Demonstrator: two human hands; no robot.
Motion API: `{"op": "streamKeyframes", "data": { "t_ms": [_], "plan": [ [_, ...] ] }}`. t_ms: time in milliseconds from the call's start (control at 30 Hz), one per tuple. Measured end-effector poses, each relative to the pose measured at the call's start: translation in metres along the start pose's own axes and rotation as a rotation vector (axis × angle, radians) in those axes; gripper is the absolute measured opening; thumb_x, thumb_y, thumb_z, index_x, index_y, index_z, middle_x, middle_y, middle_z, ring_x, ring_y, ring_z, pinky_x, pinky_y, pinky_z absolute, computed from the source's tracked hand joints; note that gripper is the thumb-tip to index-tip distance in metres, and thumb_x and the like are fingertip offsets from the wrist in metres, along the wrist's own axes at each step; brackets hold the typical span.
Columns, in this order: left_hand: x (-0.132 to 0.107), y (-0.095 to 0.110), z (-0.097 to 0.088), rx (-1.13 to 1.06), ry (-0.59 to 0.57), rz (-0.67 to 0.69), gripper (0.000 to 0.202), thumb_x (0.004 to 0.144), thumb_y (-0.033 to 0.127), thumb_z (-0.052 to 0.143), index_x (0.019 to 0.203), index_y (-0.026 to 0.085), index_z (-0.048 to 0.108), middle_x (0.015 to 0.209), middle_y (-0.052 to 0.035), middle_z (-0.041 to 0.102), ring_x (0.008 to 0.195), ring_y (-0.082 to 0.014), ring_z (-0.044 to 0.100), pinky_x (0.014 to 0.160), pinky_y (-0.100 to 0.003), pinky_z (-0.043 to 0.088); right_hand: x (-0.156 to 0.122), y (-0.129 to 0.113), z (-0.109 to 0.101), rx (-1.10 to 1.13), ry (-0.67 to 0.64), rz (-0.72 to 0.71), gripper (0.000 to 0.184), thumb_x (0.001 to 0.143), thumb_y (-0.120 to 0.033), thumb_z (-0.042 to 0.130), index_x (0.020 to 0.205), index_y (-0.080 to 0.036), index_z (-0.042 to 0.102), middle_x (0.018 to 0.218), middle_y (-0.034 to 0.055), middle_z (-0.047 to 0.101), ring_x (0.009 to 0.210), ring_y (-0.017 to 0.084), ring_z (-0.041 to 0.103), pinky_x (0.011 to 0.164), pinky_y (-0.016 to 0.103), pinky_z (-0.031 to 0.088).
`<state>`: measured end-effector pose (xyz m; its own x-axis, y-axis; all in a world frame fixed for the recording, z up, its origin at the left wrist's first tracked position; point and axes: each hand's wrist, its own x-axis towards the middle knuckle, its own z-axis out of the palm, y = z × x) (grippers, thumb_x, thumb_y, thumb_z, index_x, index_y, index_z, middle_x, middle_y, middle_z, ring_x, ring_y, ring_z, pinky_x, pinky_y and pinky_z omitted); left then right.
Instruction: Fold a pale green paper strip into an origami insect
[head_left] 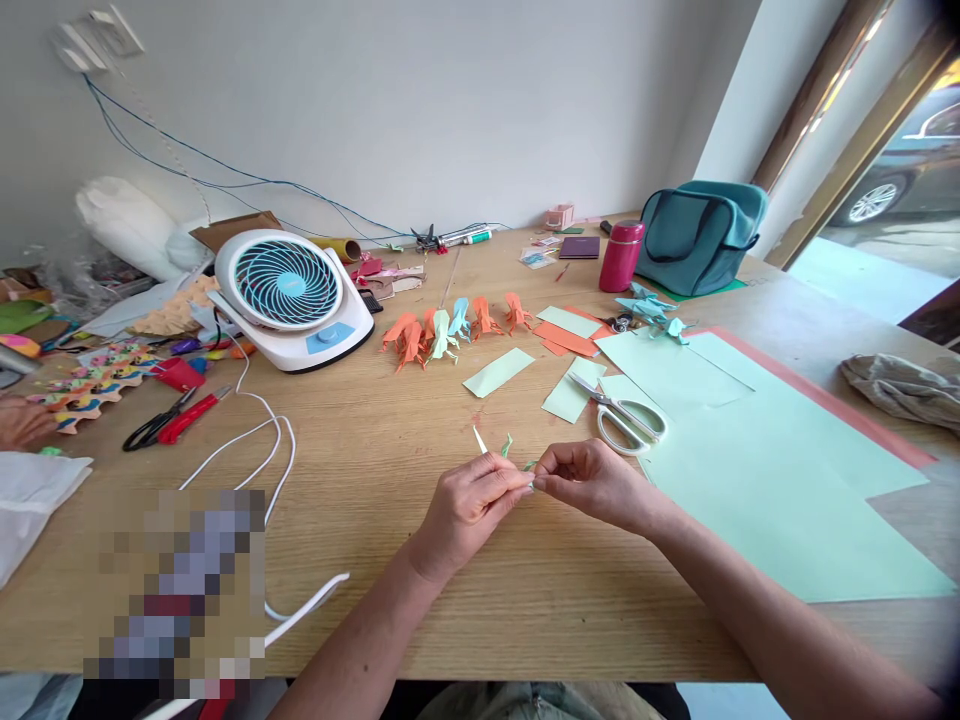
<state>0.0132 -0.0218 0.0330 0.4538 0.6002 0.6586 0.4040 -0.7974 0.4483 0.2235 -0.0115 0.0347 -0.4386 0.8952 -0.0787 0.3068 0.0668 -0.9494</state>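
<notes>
My left hand (480, 492) and my right hand (592, 482) meet above the table, fingertips pinched together on a small piece of folded light-green paper (508, 446). Narrow strips of it poke up between and behind the fingers; most of its shape is hidden. Just beyond lie white-handled scissors (621, 412) and cut light-green paper rectangles (498, 372). Farther back stands a row of folded paper figures, among them orange ones (486, 318), a light-green one (442, 336) and a blue one (460, 320).
Large light-green sheets (757, 480) cover the right side. Behind them are a pink bottle (622, 257), blue folded figures (651, 310) and a teal bag (701, 240). At left stand a fan (289, 290), its white cord (281, 440) and red-handled pliers (191, 417). Another person's hand (22, 422) shows far left.
</notes>
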Motion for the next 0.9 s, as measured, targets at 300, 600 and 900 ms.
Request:
{"op": "streamKeyframes", "data": {
  "t_ms": [300,600,900],
  "plan": [
    [0.001,-0.001,0.003,-0.103,0.02,-0.058,0.008,0.091,0.013,0.066,0.094,0.017,0.072,0.083,-0.004,0.069,0.073,-0.0119,0.066,0.067,-0.021,0.053,-0.006,-0.017,0.002,-0.149,0.105,-0.084,0.015,0.086,-0.029,0.061,0.079,-0.018,0.069,0.071,0.0003,0.067,0.064,0.013,0.055,0.061,0.027,0.043],
    [0.002,-0.001,0.004,-0.117,0.026,-0.094,0.005,0.089,0.015,0.068,0.089,0.017,0.072,0.081,-0.0042,0.07,0.073,-0.0127,0.066,0.068,-0.022,0.053,-0.006,-0.019,0.004,-0.186,0.149,-0.136,0.014,0.086,-0.026,0.062,0.075,-0.02,0.069,0.075,0.0015,0.068,0.066,0.014,0.057,0.062,0.028,0.045],
    [0.002,0.0,0.005,-0.137,0.023,-0.109,0.005,0.088,0.012,0.068,0.087,0.016,0.071,0.079,-0.0034,0.069,0.071,-0.0122,0.065,0.067,-0.022,0.052,-0.007,-0.017,0.005,-0.215,0.134,-0.156,0.014,0.086,-0.022,0.06,0.073,-0.02,0.064,0.073,0.0015,0.066,0.065,0.014,0.056,0.061,0.028,0.045]
  ]
}}
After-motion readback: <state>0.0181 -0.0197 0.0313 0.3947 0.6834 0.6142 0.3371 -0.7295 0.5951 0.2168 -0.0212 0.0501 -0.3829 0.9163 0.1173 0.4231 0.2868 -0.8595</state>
